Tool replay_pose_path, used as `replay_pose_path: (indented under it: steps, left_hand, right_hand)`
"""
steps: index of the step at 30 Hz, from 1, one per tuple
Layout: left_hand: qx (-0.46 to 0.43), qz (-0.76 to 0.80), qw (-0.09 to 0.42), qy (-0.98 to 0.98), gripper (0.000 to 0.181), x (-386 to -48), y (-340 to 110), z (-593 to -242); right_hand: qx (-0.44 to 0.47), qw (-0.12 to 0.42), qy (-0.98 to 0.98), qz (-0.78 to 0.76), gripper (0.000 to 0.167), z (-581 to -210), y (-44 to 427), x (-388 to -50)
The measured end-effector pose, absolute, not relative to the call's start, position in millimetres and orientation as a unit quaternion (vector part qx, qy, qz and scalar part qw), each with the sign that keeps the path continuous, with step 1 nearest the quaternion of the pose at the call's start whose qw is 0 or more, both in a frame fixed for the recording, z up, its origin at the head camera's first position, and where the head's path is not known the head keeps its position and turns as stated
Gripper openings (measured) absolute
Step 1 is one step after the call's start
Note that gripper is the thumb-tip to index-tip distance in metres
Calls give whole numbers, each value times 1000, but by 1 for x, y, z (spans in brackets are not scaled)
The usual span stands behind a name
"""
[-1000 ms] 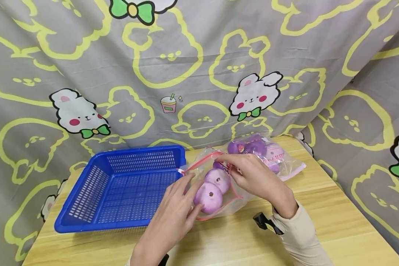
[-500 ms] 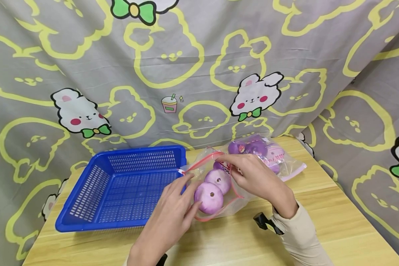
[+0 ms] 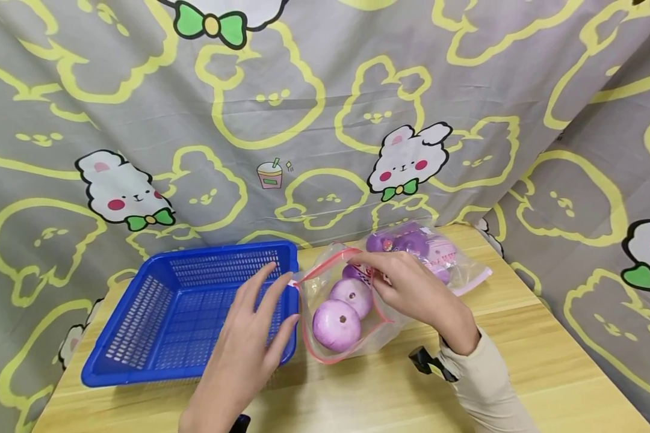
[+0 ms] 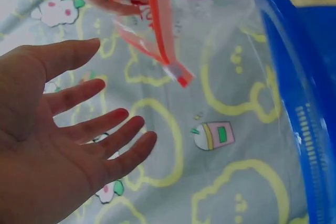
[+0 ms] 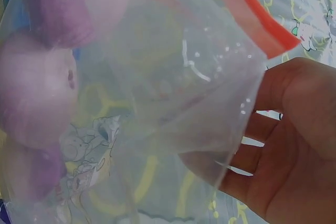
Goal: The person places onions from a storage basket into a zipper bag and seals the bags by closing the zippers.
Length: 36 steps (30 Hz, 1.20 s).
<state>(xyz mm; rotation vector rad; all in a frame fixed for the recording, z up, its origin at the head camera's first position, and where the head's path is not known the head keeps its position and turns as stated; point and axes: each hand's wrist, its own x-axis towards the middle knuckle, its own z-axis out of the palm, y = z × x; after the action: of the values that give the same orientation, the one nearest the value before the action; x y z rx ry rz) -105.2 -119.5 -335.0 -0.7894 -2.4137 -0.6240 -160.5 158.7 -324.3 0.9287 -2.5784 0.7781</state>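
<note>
A clear zip bag point(image 3: 325, 264) with a red zip edge lies with its mouth wide apart, facing the person. Inside are several round purple fruit-like things point(image 3: 336, 325), each front one with a brown stem spot. My right hand point(image 3: 414, 288) holds the upper right rim of this bag between thumb and fingers; the right wrist view shows fingers partly behind the clear film point(image 5: 210, 103). My left hand point(image 3: 244, 340) hovers over the right side of the blue basket point(image 3: 124, 376), fingers spread, holding nothing. In the left wrist view its palm point(image 4: 58, 145) is apart from the bag's zip end.
A second clear zip bag point(image 3: 473, 279) holding purple round things lies behind the right hand, closed along a pale strip. The wooden table point(image 3: 541, 361) carries everything. A grey patterned curtain point(image 3: 303, 144) hangs close behind and on the sides.
My left hand has let go of the bag's left edge and moved left over the basket, fingers spreading. The right hand keeps its hold on the rim. The head view has shifted slightly.
</note>
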Motion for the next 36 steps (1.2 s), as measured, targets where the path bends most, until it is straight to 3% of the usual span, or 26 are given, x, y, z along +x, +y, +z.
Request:
replay_pose_path:
  steps: [11, 16, 24, 36]
  left_hand:
    - [-276, -166, 212, -923, 47, -112, -136, -393]
    - [-273, -162, 171, -933, 37, -112, -134, -403]
    - [-246, -168, 112, -948, 56, -107, -133, -412]
    - [-240, -177, 145, -943, 59, -132, -125, -410]
  right_hand:
    - [324, 142, -894, 276, 46, -325, 160, -161]
    - [324, 142, -895, 273, 47, -325, 160, -161]
    - [329, 148, -896, 258, 48, -324, 159, -162]
    - [327, 145, -900, 251, 49, -323, 158, -158]
